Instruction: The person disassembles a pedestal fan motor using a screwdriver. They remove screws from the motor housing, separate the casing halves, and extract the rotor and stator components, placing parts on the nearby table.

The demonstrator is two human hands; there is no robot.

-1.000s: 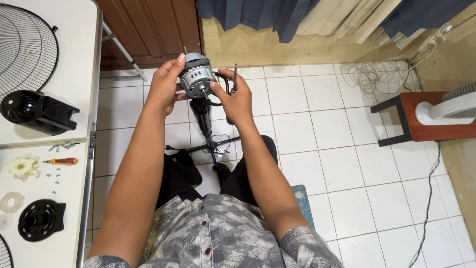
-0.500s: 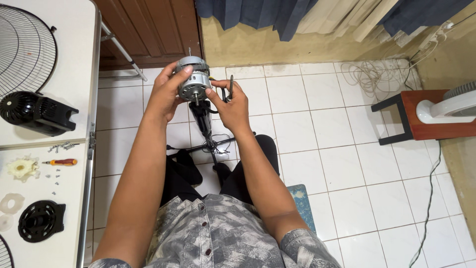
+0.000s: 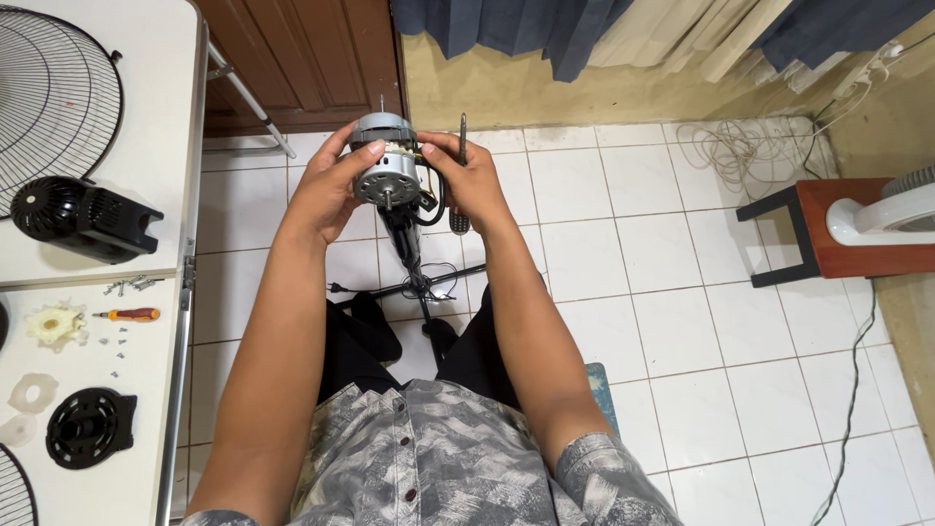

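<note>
We cradle the fan motor (image 3: pixel 388 170) between both hands, left hand (image 3: pixel 326 190) wrapping its casing, right hand (image 3: pixel 472 185) pinching a screwdriver (image 3: pixel 461 175) upright beside it, shaft pointing toward us.

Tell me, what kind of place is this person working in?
Probably a room in a home, used as a makeshift fan-repair spot. The floor is white tile, curtains hang by the wall, and a white table holds a fan grille and loose parts.
</note>
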